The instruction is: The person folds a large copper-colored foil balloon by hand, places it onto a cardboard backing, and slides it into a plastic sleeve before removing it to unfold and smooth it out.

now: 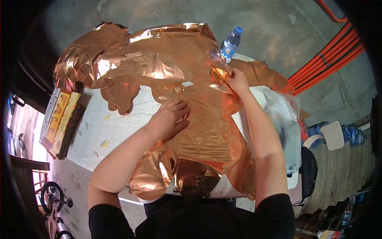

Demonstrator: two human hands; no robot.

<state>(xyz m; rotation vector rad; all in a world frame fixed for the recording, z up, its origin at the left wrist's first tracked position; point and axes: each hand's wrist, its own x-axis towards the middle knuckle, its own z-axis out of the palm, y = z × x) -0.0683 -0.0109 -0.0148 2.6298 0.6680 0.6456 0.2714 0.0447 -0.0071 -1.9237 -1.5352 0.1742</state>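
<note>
A large copper-coloured foil balloon (203,123), mostly flat and creased, is spread over the white table (95,131). Its far left end looks rounder and shinier, and several lobes hang toward me. My left hand (171,119) rests on the middle of the foil, its fingers slightly bent and apart from the thumb. My right hand (238,81) is closed in a pinch on a fold of the balloon toward the upper right. The exact bit between its fingertips is partly hidden.
A water bottle (231,43) with a blue cap stands behind the balloon. Boxes (59,121) are stacked at the table's left edge. Clear plastic bags (284,123) lie at the right. Orange pipes (328,55) run beyond, and a small bike (51,199) stands at lower left.
</note>
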